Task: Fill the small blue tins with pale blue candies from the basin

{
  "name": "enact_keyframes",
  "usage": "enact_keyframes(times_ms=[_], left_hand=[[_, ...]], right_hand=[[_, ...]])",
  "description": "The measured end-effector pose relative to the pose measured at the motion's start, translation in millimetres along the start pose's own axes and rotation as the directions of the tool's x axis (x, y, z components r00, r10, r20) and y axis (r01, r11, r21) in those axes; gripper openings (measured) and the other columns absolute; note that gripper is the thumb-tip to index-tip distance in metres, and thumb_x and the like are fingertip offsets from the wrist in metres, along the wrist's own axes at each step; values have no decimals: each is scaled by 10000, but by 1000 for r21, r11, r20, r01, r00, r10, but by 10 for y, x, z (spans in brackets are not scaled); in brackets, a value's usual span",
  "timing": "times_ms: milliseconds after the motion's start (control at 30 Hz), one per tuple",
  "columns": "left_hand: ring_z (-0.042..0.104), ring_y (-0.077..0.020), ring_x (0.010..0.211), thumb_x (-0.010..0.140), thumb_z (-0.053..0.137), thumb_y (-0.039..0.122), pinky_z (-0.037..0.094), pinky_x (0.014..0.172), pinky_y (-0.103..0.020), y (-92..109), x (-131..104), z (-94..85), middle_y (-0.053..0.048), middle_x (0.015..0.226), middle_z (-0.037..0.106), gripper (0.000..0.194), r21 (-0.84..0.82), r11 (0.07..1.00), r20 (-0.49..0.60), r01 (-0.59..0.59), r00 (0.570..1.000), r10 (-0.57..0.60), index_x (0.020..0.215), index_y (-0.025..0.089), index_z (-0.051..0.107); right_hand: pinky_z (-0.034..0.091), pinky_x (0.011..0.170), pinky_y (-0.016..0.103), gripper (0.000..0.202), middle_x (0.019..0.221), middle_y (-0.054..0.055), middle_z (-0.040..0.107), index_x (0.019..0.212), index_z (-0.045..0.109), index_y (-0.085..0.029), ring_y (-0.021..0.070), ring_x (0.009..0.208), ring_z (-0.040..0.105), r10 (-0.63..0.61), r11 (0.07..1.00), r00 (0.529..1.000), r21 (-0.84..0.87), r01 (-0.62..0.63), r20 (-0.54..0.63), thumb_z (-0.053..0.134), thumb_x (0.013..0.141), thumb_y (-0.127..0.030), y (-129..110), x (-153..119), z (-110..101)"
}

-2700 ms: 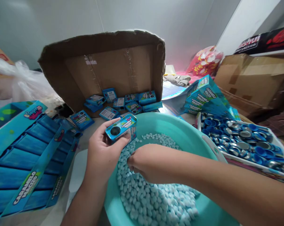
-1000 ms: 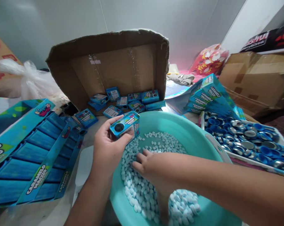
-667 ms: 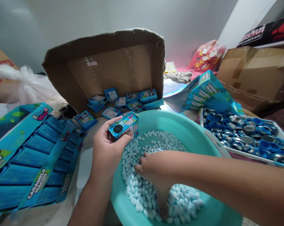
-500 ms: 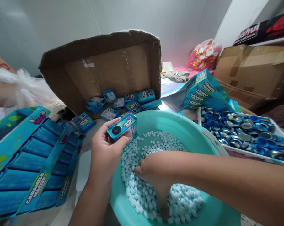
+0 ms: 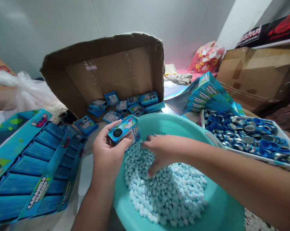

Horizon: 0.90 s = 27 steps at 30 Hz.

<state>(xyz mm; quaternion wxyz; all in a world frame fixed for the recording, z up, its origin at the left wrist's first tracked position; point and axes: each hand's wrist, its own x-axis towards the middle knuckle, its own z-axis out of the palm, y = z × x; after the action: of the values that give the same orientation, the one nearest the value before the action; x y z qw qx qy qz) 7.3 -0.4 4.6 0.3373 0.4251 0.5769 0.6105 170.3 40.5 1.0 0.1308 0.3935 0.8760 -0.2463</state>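
My left hand (image 5: pixel 111 154) is closed around a small blue tin (image 5: pixel 125 129) with a round dark hole in its printed top, held over the left rim of a teal basin (image 5: pixel 180 123). Many pale blue candies (image 5: pixel 164 192) lie heaped in the basin. Over the upper part of the heap, just right of the tin, my right hand (image 5: pixel 160 152) has its thumb and fingers apart, the fingertips at the candies. Nothing shows between them.
A cardboard box (image 5: pixel 106 70) holding several blue tins (image 5: pixel 136 109) stands behind. Display boxes (image 5: pixel 36 195) of blue packs fill the left. At right, a white tray (image 5: pixel 283 128) holds blue and silver lids, below stacked blue cartons (image 5: pixel 207 91) and a brown carton (image 5: pixel 245 69).
My right hand has moved up and away from the near part of the heap, and its thumb has come out of the candies. My left hand and the tin have barely shifted.
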Motion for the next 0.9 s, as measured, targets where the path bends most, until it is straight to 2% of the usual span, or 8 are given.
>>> enact_keyframes(times_ms=[100, 167, 300, 467, 567, 667, 800, 900], left_hand=[[736, -225, 893, 564, 876, 231, 591, 759, -270, -12, -4, -10, -47, 973, 766, 580, -1, 1000, 21, -1, 1000, 1, 1116, 166, 709], [736, -222, 907, 589, 871, 230, 592, 761, -264, -19, -5, -25, -48, 985, 767, 564, 14, 1000, 30, -21, 999, 21, 1126, 169, 709], [737, -201, 879, 626, 854, 221, 591, 735, -238, -44, 33, -63, -39, 966, 773, 531, 25, 998, 75, -49, 996, 47, 1133, 171, 706], [735, -191, 849, 617, 856, 216, 586, 716, -227, -84, 95, -78, -31, 940, 775, 540, -30, 999, 78, -11, 997, 13, 1132, 169, 700], [738, -195, 891, 631, 847, 207, 590, 781, -246, -98, 90, -80, -31, 971, 775, 520, -57, 998, 117, -5, 993, 12, 1129, 177, 702], [741, -193, 898, 632, 855, 216, 591, 797, -249, -106, 75, -91, -31, 991, 776, 523, -66, 998, 126, -4, 992, 13, 1130, 178, 700], [735, -197, 952, 647, 855, 224, 587, 824, -247, -124, 74, -101, -37, 1048, 773, 523, -32, 999, 121, -21, 992, 25, 1144, 183, 694], [734, -195, 962, 667, 845, 224, 587, 830, -245, -139, 80, -103, -34, 1052, 772, 517, -20, 1000, 126, -14, 992, 17, 1158, 191, 687]], right_hand=[[490, 961, 532, 704, 1370, 271, 539, 1391, 563, -70, 468, 1245, 526, 53, 999, 992, 18, -51, -117, 658, 852, -512, 35, 185, 98], [437, 1065, 523, 688, 1491, 256, 458, 1459, 492, -74, 446, 1350, 453, 12, 999, 993, 51, -6, -121, 564, 924, -501, 12, 317, 177], [301, 1203, 501, 1011, 1605, 234, 319, 1531, 373, -66, 412, 1461, 327, -199, 952, 979, 231, 202, -39, 608, 801, -724, -84, 402, 286], [272, 1214, 514, 1209, 1569, 217, 391, 1521, 403, -99, 414, 1418, 390, -338, 906, 934, 308, 290, 113, 730, 594, -801, -119, 71, 308], [339, 1180, 469, 1214, 1471, 194, 506, 1498, 446, -128, 383, 1330, 478, -396, 894, 903, 296, 337, 167, 815, 522, -748, -63, -160, 334], [392, 1131, 446, 1127, 1369, 171, 576, 1471, 486, -165, 355, 1234, 542, -428, 879, 891, 300, 371, 152, 832, 547, -710, 8, -278, 401], [447, 1035, 454, 988, 1253, 153, 626, 1402, 543, -206, 342, 1125, 579, -468, 866, 879, 246, 435, 93, 790, 601, -729, 59, -256, 556], [430, 1022, 475, 984, 1228, 163, 631, 1369, 558, -186, 346, 1109, 566, -515, 837, 857, 236, 493, 36, 774, 595, -755, 75, -190, 700]])
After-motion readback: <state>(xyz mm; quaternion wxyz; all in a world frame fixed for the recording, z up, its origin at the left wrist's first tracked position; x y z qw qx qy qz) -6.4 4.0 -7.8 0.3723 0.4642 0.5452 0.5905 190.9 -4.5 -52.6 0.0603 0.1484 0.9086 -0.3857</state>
